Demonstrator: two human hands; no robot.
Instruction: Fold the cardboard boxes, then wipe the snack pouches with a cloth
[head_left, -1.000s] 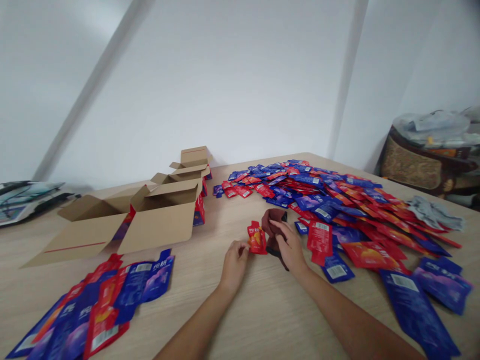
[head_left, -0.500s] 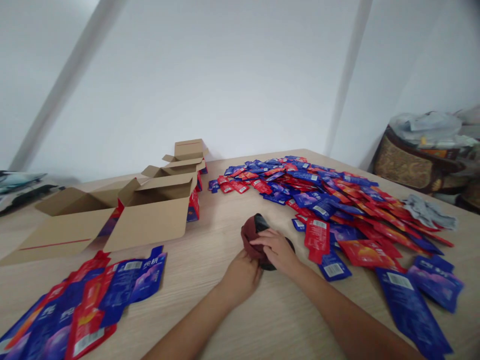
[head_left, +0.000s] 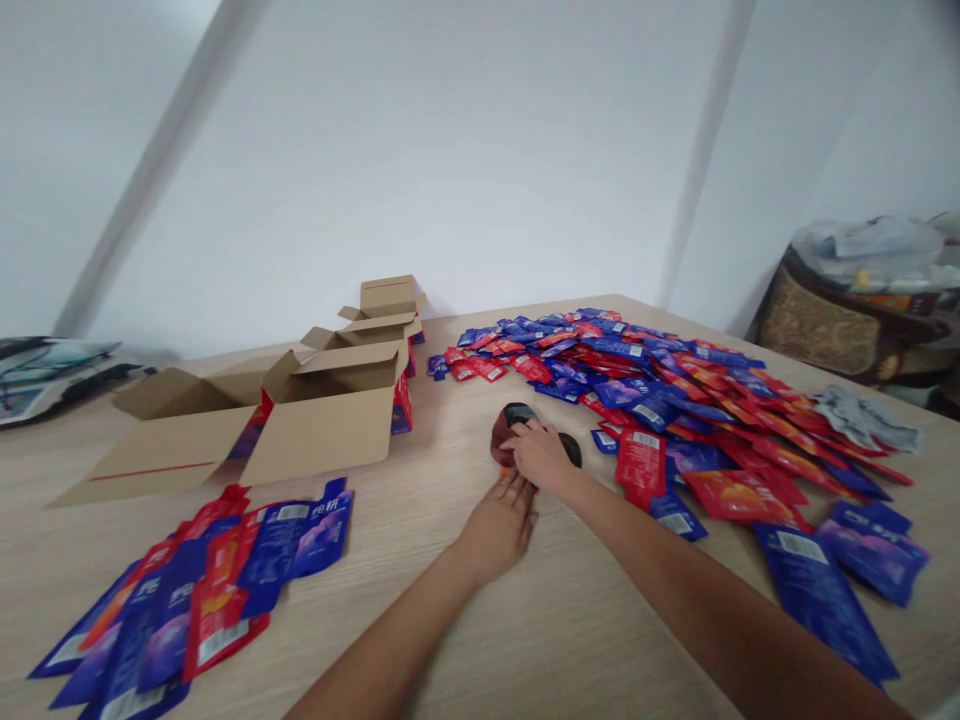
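Observation:
A small dark red-brown and black item (head_left: 502, 437) with rounded black parts sits mid-table; its kind is unclear. My right hand (head_left: 541, 455) lies over it from the right, fingers bent onto its surface and covering much of it. Just in front, my left hand (head_left: 499, 525) rests palm down on the table, fingers stretched toward the item's near edge. A bit of orange-red shows between the left fingertips and the item. To the right of my hands lies a large heap of red and blue pouches (head_left: 641, 465).
Open cardboard boxes (head_left: 322, 430) stand in a row at the left and back. Several overlapping pouches (head_left: 172, 610) lie front left. A grey cloth (head_left: 862, 418) is at the heap's right edge. Beyond the table stands a patterned chair (head_left: 817, 320) with bags on it.
The brown part, raised and folded earlier, now lies lower and flatter. My left fingers have straightened out on the table. The view has shifted slightly.

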